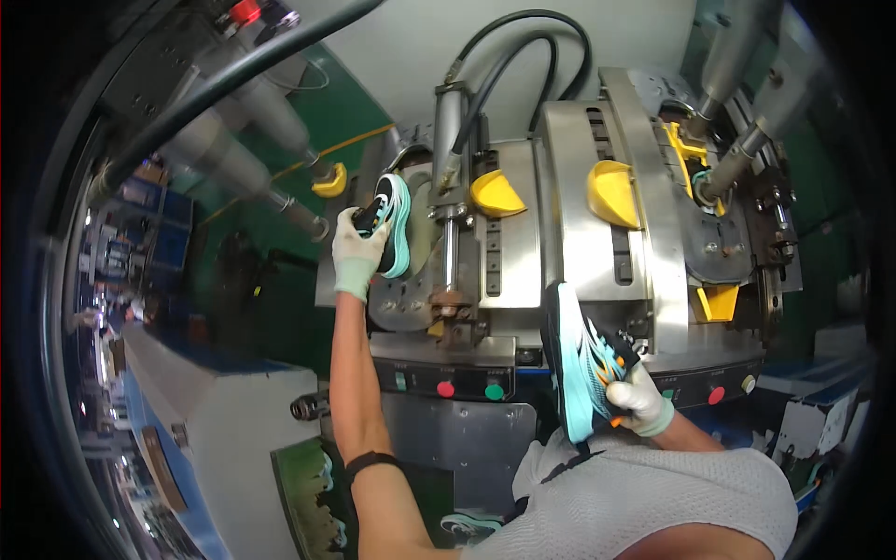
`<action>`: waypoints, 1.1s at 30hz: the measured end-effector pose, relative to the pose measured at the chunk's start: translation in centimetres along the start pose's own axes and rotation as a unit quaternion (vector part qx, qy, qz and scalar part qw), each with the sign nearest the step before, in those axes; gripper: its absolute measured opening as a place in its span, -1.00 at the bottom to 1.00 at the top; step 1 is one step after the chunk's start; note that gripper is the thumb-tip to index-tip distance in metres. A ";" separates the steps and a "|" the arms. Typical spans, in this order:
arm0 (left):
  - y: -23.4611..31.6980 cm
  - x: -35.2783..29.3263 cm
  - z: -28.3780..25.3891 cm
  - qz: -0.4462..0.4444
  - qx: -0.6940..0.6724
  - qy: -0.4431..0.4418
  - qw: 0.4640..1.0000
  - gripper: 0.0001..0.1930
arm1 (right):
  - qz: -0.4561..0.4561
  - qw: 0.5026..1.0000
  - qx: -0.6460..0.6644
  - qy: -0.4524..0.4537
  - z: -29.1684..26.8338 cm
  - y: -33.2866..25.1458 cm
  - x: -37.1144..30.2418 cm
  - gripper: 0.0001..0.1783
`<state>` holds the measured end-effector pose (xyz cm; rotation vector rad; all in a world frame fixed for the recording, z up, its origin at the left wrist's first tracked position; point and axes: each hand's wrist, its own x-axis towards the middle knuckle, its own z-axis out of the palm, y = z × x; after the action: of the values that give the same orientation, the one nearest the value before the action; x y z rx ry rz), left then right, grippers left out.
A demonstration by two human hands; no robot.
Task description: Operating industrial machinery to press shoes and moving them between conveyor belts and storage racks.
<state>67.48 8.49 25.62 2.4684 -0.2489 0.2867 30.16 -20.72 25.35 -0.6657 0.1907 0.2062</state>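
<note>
My left hand (358,250), in a pale work glove, is closed on a running shoe (399,231) with a black upper and a light turquoise sole. That shoe stands on end over the left station of a metal press (401,303), its sole side facing right. Closer to my body, my right hand (640,401), also gloved, grips a second running shoe (577,378) by its laced upper. This one is tilted up before the press front, its turquoise sole turned left and orange details showing near the laces. Part of the right fingers is hidden behind the upper.
Yellow pads (500,194) sit on the press, with a vertical cylinder (451,252) beside the left shoe. Red (445,389) and green buttons line the front panel. Black hoses (523,19) arch behind. Another shoe (469,525) lies low near my body, beside a green board (308,495).
</note>
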 end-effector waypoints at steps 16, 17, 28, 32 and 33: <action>-8.1 -56.7 -3.6 -0.507 -0.118 0.243 0.818 -0.44 | -0.084 0.872 -0.387 0.288 9.2 10.6 43.9 -0.66; -8.8 -59.1 -2.0 -0.525 -0.087 0.242 0.812 -0.44 | -0.115 0.827 -0.452 0.313 6.5 10.1 47.4 -0.59; -8.9 -64.3 3.1 -0.510 0.150 0.193 0.825 -0.35 | 0.022 0.606 -0.646 0.463 4.8 14.1 54.8 -0.40; -10.4 -63.5 4.4 -0.511 0.099 0.247 0.817 -0.35 | -0.006 0.530 -0.761 0.374 0.9 10.8 55.8 -0.45; -9.6 -65.4 4.4 -0.531 0.100 0.260 0.800 -0.35 | -0.009 0.544 -0.788 0.287 1.9 12.7 54.8 -0.43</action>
<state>7.82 20.35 -0.56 2.1969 1.4094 0.4705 79.96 -2.76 6.18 -2.6022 0.6535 0.0729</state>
